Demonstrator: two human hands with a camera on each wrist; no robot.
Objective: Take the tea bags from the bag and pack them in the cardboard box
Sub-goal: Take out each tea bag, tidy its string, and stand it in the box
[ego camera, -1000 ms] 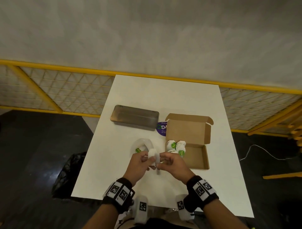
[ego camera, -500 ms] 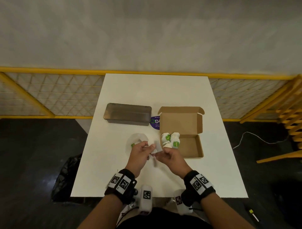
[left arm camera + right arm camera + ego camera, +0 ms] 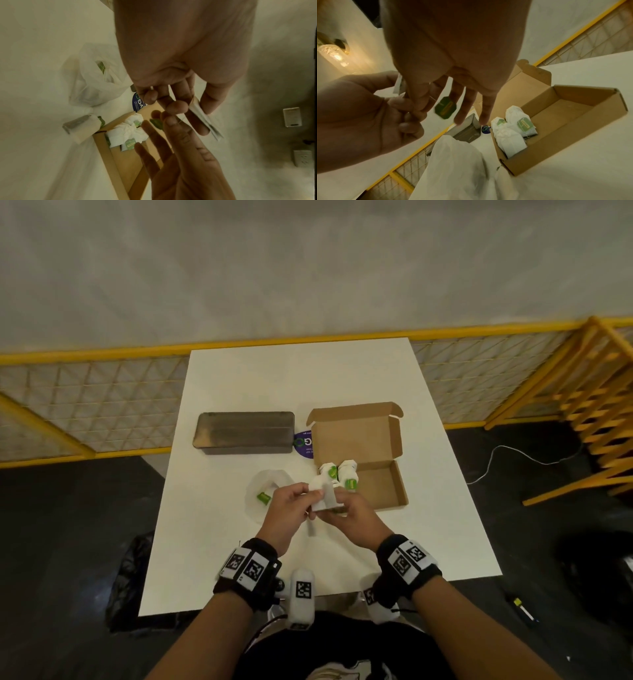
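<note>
We are holding one tea bag (image 3: 323,497) up between both hands, above the white table (image 3: 301,378) and just in front of the near left corner of the box (image 3: 387,491). Our left hand (image 3: 286,508) is pinching the sachet between thumb and curled fingers; the left wrist view is showing it as a flat, pale paper packet (image 3: 205,119) seen nearly edge-on. Our right hand (image 3: 349,513) is meeting it from the other side, thumb and forefinger pinched together at the sachet with the other fingers straight. In the right wrist view a green tag (image 3: 445,107) is hanging just below those fingers; whether it is on a thread we cannot tell for sure.

Counting what is lying about: one open cardboard box with its lid standing up behind it, and in its left end three packed tea bags (image 3: 511,132), white crumpled paper with pale green tags, bunched together and touching. The rest of the box floor is showing bare brown card. One thin white plastic bag (image 3: 265,491) is lying just left of our hands, with at least one green tag (image 3: 263,497) showing through it. One dark metal tin (image 3: 244,432) is sitting further back, and one blue round sticker (image 3: 304,444) is lying between tin and box.
</note>
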